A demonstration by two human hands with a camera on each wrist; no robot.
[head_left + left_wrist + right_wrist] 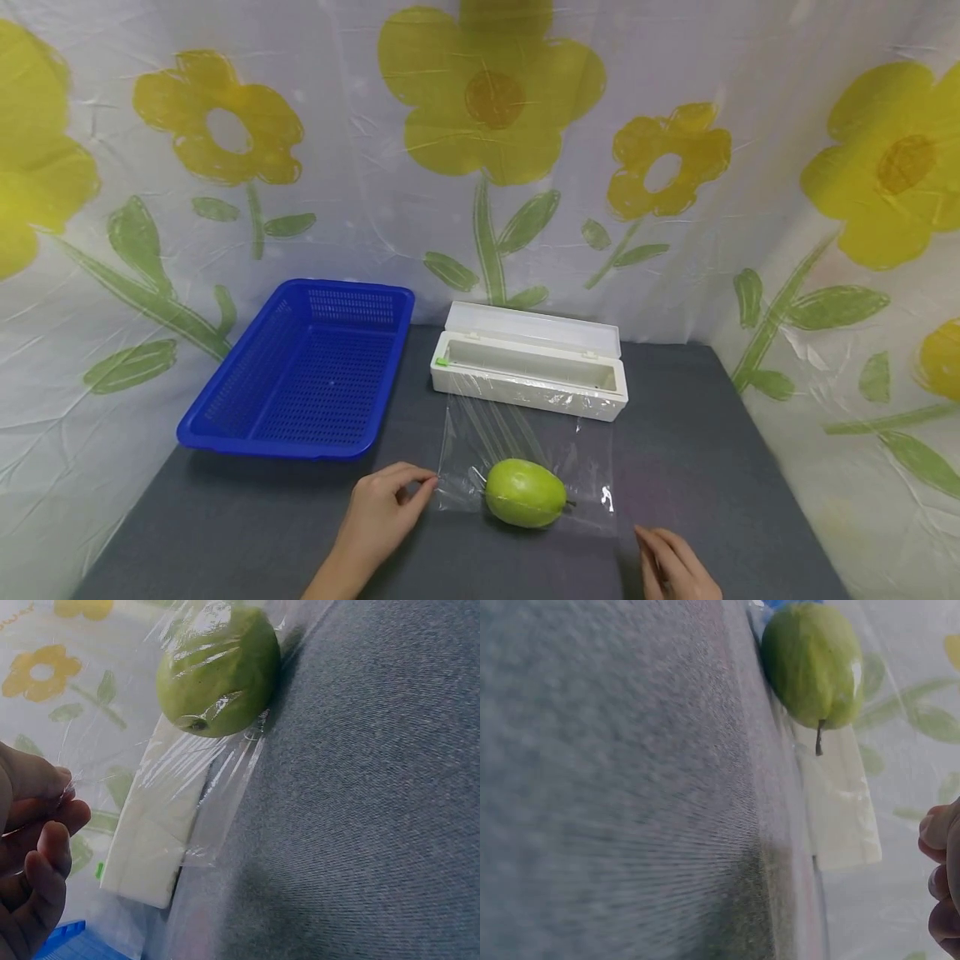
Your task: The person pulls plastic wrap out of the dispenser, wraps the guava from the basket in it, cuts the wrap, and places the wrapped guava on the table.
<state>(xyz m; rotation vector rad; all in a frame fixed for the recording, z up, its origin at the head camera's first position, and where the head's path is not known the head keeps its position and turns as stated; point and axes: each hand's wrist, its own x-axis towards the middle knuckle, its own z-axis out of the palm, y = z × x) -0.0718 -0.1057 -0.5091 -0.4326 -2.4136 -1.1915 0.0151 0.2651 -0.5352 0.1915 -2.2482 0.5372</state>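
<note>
A green pear (525, 493) lies on its side on the dark grey tabletop, its stem pointing right. A sheet of clear plastic wrap (588, 450) stretches forward from a white wrap dispenser box (525, 392) and drapes over the pear, with creases shining across it in the left wrist view. My left hand (390, 508) pinches the left edge of the wrap between thumb and finger. To the right of the sheet's near corner is my right hand (675, 567), fingers loosely bent with nothing visible in them; its lower part leaves the head view.
The box's lid (532, 325) stands raised at the back, and a small green piece (442, 362) sits at its left end. At the back left is a blue perforated basket (296, 450). A flowered curtain (360, 208) hangs behind and beside the table.
</note>
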